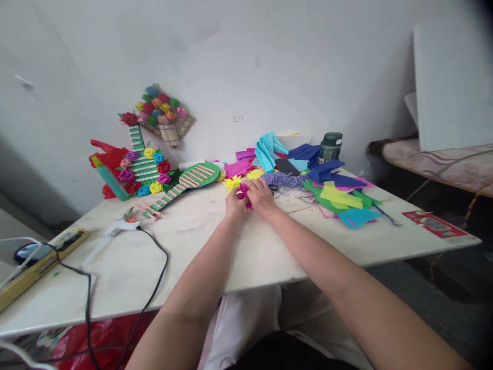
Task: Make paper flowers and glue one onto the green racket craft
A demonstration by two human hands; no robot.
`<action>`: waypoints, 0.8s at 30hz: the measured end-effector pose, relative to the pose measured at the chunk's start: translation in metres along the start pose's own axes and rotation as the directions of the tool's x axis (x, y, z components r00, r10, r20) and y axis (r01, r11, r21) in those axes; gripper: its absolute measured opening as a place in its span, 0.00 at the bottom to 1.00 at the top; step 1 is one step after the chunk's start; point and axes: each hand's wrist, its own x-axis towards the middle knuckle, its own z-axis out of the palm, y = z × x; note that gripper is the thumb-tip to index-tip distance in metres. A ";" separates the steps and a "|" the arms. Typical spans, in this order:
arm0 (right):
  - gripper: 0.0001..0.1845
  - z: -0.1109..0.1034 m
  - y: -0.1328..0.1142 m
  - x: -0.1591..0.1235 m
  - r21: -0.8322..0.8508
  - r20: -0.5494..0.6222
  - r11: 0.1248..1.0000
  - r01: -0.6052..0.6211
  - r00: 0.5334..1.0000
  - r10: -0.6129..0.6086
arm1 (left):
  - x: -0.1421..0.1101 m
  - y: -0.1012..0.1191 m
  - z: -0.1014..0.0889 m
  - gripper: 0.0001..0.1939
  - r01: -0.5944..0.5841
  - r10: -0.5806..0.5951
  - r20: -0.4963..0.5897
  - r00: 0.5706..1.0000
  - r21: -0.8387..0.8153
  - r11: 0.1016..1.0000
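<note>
A magenta crepe-paper flower (242, 192) is held between both hands above the table. My left hand (234, 205) pinches it from the left, fingers closed. My right hand (262, 197) curls over its right side, and its fingers hide part of the petals. Just beyond my fingers lies a yellow paper flower (232, 182). To the right of my right hand is a heap of purple crinkled strands (285, 180), with dark scissor-like handles (273, 188) partly showing beside it.
A green guitar-shaped piece (198, 176) lies to the left, near a flower-decorated green piece (144, 167) leaning by the wall. Coloured paper sheets (341, 198) and a dark green bottle (330, 148) are at right. A glue gun (122, 225) with a black cord and a power strip (46, 267) occupy the left.
</note>
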 end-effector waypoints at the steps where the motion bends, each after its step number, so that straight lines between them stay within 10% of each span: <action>1: 0.17 0.000 0.000 0.000 -0.029 0.001 1.000 -0.001 1.000 0.001 | 0.000 0.001 0.000 0.20 0.007 -0.007 -0.004 1.000 -0.007 1.000; 13: 0.16 0.010 0.006 -0.002 -0.012 0.100 0.982 -0.188 0.977 0.188 | 0.006 -0.013 -0.001 0.18 0.007 -0.007 -0.002 1.000 0.048 0.999; 24: 0.04 0.029 0.015 -0.006 0.350 0.061 0.818 -0.457 0.882 0.467 | 0.002 -0.009 -0.002 0.19 -0.099 0.109 -0.021 0.994 0.262 0.960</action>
